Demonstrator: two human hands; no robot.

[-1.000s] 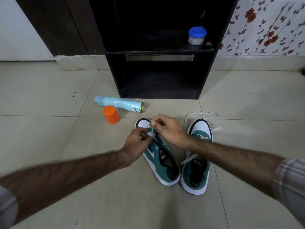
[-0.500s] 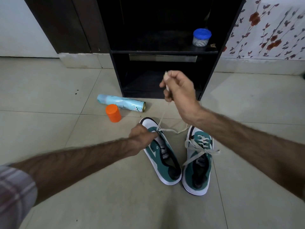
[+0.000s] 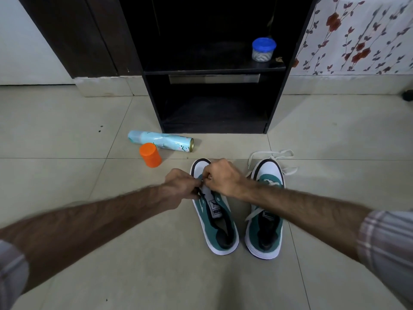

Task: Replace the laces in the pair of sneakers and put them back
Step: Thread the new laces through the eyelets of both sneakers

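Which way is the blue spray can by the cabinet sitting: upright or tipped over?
Tipped over. The spray can lies lengthwise on the floor tiles, its metal base facing right, beside the orange cap.

Two teal low-top sneakers with white toe caps and white soles are sitting side by side on my tiled floor, toes pointing away from me. The left sneaker (image 3: 216,222) is lying unlaced along its visible throat. The right sneaker (image 3: 266,222) is trailing a loose flat off-white lace (image 3: 271,154) past its toe.

Bare forearms, pale plaid sleeves (image 3: 384,245) rolled above the wrists
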